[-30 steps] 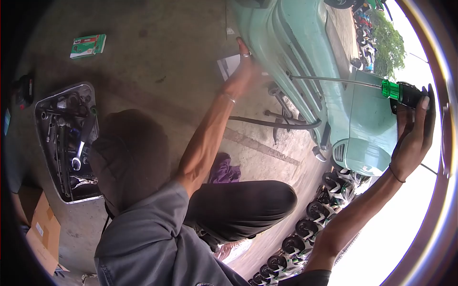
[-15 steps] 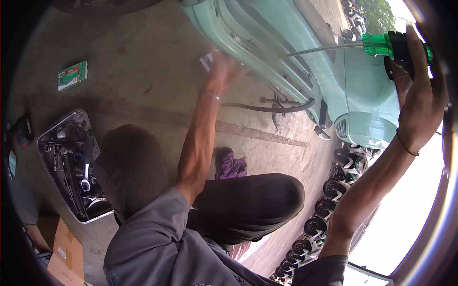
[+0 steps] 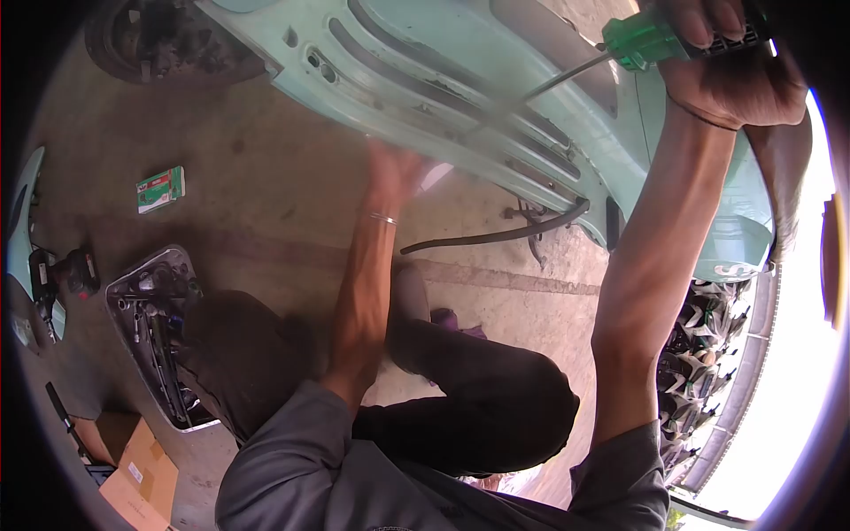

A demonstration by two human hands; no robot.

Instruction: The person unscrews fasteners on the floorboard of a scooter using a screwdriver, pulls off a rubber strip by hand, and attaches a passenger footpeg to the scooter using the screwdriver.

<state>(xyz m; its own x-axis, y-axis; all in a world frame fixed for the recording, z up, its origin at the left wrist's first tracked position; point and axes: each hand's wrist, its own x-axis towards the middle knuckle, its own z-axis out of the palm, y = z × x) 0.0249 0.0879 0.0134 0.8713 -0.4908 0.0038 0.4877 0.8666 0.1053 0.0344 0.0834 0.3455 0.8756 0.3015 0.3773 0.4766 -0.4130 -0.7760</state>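
Observation:
My right hand (image 3: 722, 66) is wrapped round the handle of a green and black screwdriver (image 3: 630, 42) at the upper right. Its metal shaft slants down to the left, and the tip blurs against the ribbed floorboard of a mint-green scooter (image 3: 584, 177). At the floorboard's lower edge is my left hand (image 3: 396, 168), its fingers hidden or smeared by motion. A small white piece (image 3: 434, 177) shows beside those fingers; whether they hold it is unclear. A black hose (image 3: 487, 237) hangs from the scooter's underside to the right of this hand.
A metal tray of tools (image 3: 164, 336) lies on the floor at left, near a cordless drill (image 3: 75, 273) and an open cardboard box (image 3: 142, 473). Farther up lies a green and white packet (image 3: 160, 189). Several parked scooters (image 3: 704, 363) line the right side.
The view has shifted, showing more of the floorboard and the wheel. My right hand has turned round the screwdriver handle, and the shaft slants more steeply. My left hand stays by the floorboard's edge.

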